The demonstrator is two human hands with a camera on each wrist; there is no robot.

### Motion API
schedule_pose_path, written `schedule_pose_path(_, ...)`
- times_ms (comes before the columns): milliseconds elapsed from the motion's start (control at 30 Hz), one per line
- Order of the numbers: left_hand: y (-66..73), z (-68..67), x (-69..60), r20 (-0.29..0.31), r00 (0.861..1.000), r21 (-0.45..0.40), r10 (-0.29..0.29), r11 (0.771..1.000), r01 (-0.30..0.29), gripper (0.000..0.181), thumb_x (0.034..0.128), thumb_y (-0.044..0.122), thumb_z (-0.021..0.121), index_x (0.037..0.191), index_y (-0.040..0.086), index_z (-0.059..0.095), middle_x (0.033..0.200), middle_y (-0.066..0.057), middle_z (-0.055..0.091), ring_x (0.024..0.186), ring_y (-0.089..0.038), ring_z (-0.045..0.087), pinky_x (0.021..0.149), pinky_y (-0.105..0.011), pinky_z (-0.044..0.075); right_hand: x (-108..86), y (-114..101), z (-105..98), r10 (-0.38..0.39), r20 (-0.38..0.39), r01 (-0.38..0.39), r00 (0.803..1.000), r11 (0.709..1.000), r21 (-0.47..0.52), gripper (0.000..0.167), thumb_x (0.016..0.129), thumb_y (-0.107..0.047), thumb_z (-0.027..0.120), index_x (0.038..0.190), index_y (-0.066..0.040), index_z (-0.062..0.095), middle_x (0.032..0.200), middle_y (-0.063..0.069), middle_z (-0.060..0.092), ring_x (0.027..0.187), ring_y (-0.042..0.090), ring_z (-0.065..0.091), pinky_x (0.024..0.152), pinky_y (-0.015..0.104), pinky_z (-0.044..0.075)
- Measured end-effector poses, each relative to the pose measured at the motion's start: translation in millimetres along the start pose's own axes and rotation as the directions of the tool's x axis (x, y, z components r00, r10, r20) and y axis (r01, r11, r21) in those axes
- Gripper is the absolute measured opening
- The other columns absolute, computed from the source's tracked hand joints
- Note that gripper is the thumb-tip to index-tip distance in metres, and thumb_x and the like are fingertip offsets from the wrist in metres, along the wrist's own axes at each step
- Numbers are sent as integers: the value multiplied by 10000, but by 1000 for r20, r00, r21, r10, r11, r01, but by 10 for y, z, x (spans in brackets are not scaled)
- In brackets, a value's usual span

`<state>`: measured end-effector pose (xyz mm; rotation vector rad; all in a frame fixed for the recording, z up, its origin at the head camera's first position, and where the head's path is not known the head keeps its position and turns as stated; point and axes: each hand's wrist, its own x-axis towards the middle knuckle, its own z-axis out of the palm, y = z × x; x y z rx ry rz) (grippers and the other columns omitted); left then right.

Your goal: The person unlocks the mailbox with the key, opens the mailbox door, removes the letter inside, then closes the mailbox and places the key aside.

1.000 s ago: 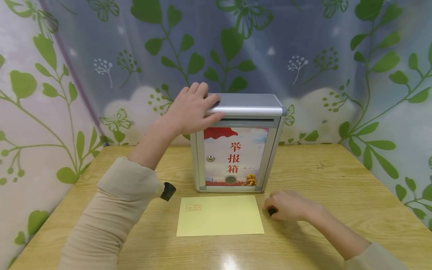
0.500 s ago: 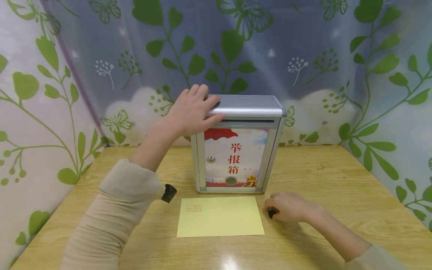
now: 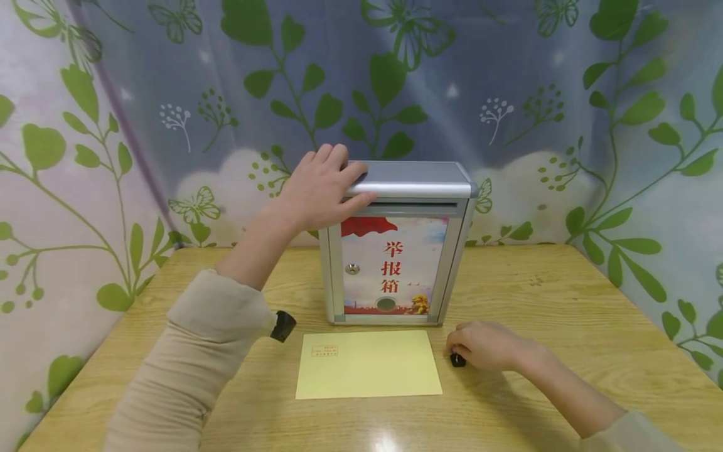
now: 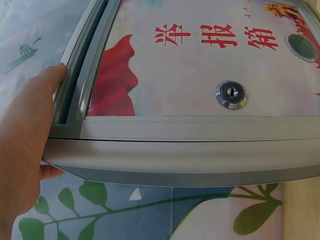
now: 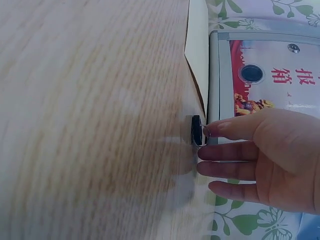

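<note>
A silver metal box point(image 3: 452, 263) with red Chinese characters, a keyhole lock point(image 4: 231, 94) and a slot under its top stands upright on the table. My left hand point(image 3: 322, 188) rests over its top left corner, thumb by the slot and the other fingers over the top. A yellow envelope point(image 3: 369, 370) lies flat before the box. Right of it, a small black object point(image 3: 458, 360) with a thin metal ring point(image 5: 201, 142) is on the table. My right hand point(image 3: 488, 347) is at that ring, thumb tip against it and fingers fairly straight; the black object's exact kind is unclear.
The wooden table point(image 3: 565, 314) reaches to a leaf-patterned curtain point(image 3: 226, 125) behind and at both sides. A black piece point(image 3: 283, 326) projects from beside my left sleeve cuff point(image 3: 220, 307).
My right hand has shifted slightly right, and more of the black object shows below its fingers. My left hand stays on the box; the box and envelope have not moved.
</note>
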<state>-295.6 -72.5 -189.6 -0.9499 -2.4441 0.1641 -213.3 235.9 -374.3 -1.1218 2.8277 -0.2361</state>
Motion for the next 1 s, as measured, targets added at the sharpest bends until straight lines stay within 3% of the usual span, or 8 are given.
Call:
schedule_pose_path(167, -14, 3, -11, -3, 1000, -19, -13, 1000, 13, 551, 942, 533, 371, 1297, 121, 459, 1047, -115, 396, 926, -272, 355, 752, -366, 332, 20, 0, -7, 20, -23, -20, 1000, 1000, 18, 99, 895, -77, 581, 933, -109, 666, 827, -49, 587, 714, 74, 550, 620, 262, 471)
schedule_pose_path(300, -22, 10, -47, -15, 998, -108, -63, 992, 61, 535, 953, 503, 371, 1327, 129, 451, 1114, -114, 423, 972, -272, 375, 787, -375, 336, 32, 0, -21, 31, -87, -33, 996, 999, -18, 156, 896, -112, 589, 1015, -37, 656, 886, 19, 603, 748, 135, 584, 645, 294, 492)
schedule_pose_path(467, -42, 60, -125, -89, 990, -241, -113, 967, 88, 501, 965, 433, 388, 1345, 108, 429, 1200, -144, 427, 1053, -291, 394, 871, -411, 334, 33, 8, -41, 55, -182, -75, 982, 992, -102, 277, 903, -175, 595, 1103, 14, 627, 1018, 131, 621, 924, 297, 605, 799, 474, 480)
schedule_pose_path(600, -69, 93, -171, -127, 982, -304, -143, 947, 99, 554, 971, 412, 372, 1404, 68, 336, 1297, -189, 370, 1170, -331, 352, 978, -459, 272, 47, 27, -71, 103, -236, -132, 966, 985, -113, 303, 903, -197, 599, 1117, 16, 617, 1078, 166, 601, 1008, 358, 568, 835, 582, 420)
schedule_pose_path(767, -128, 162, -229, -138, 972, -386, -190, 914, 123, 628, 976, 441, 297, 1448, 30, 241, 1362, -231, 318, 1250, -365, 302, 1036, -480, 211, 56, 58, -110, 141, -285, -182, 948, 976, -121, 307, 893, -207, 614, 1093, 26, 624, 1081, 191, 599, 1009, 380, 566, 829, 559, 433)
schedule_pose_path(1000, -190, 328, -417, -118, 953, -443, -281, 873, 203, 605, 972, 397, 305, 1433, 6, 272, 1348, -263, 333, 1233, -411, 321, 1025, -520, 206, 37, 102, -148, 223, -310, -262, 924, 961, -91, 327, 901, -236, 601, 1090, 30, 619, 1083, 200, 602, 998, 398, 569, 817, 531, 448)
